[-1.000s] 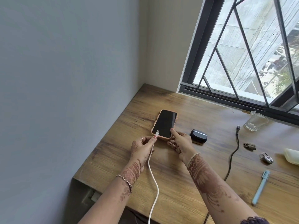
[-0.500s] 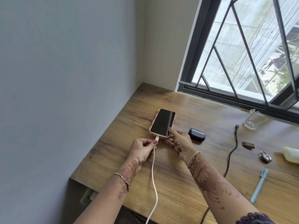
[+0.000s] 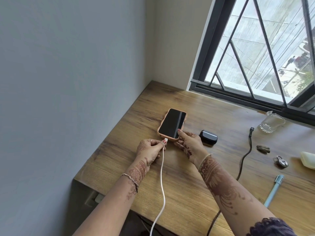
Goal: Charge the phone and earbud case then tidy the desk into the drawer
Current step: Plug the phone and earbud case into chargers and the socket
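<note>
A phone (image 3: pixel 172 123) in a peach case lies face up on the wooden desk (image 3: pixel 179 193), its screen dark. My left hand (image 3: pixel 150 150) pinches the plug of a white cable (image 3: pixel 162 184) against the phone's near edge. The cable runs down off the desk's front edge. My right hand (image 3: pixel 190 143) steadies the phone's near right corner, thumb on the screen edge. A dark glossy earbud case (image 3: pixel 208 136) sits shut just right of that hand. A dark cable (image 3: pixel 245 155) lies further right, its plug end free on the desk.
To the right lie a small brown object (image 3: pixel 263 149), a padlock (image 3: pixel 281 161), a pale blue pen (image 3: pixel 273 190) and a cream object (image 3: pixel 308 159) at the frame edge. A clear glass (image 3: pixel 271 122) stands near the window frame. A wall runs along the desk's left side.
My left hand has brought the white cable's plug from above the phone's screen down to its near edge. My right hand stays on the phone's corner.
</note>
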The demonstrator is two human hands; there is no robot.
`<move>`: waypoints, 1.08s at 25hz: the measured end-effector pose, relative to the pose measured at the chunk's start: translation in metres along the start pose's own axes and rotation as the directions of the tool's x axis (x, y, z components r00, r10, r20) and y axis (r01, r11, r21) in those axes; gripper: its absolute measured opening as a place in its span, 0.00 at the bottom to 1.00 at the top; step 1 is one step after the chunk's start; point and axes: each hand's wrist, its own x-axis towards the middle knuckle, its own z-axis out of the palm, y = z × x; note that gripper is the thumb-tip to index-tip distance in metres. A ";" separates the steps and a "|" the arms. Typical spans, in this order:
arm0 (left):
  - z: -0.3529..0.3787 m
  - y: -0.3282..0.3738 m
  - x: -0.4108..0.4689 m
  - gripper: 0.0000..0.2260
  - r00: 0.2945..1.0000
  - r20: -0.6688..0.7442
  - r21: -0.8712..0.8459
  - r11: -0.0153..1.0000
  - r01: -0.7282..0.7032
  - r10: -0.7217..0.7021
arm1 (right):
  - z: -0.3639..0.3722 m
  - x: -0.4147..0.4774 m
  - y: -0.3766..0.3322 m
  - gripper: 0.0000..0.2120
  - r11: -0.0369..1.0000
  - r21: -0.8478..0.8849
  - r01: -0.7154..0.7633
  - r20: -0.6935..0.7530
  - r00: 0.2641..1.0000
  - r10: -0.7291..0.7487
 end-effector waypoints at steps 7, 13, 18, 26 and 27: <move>0.000 0.003 0.001 0.09 0.999 0.026 -0.067 0.996 0.050 -0.048 | 0.002 0.003 0.003 0.04 0.995 -0.094 0.012 -0.031 0.999 -0.015; 0.000 0.008 0.002 0.09 0.997 0.032 -0.080 0.994 0.072 -0.069 | 0.002 0.004 0.001 0.06 0.988 -0.157 -0.014 -0.040 0.999 0.008; 0.000 0.008 0.005 0.08 0.995 0.029 -0.082 0.992 0.094 -0.092 | 0.003 0.004 0.000 0.09 0.984 -0.173 -0.034 -0.049 0.998 0.025; -0.003 0.009 0.009 0.08 0.993 0.035 -0.066 0.991 0.117 -0.115 | 0.002 0.002 0.004 0.08 0.983 -0.185 0.010 -0.068 0.997 -0.023; -0.003 0.008 0.010 0.08 0.993 0.037 -0.064 0.991 0.118 -0.116 | 0.002 0.002 0.005 0.07 0.983 -0.181 0.023 -0.069 0.997 -0.036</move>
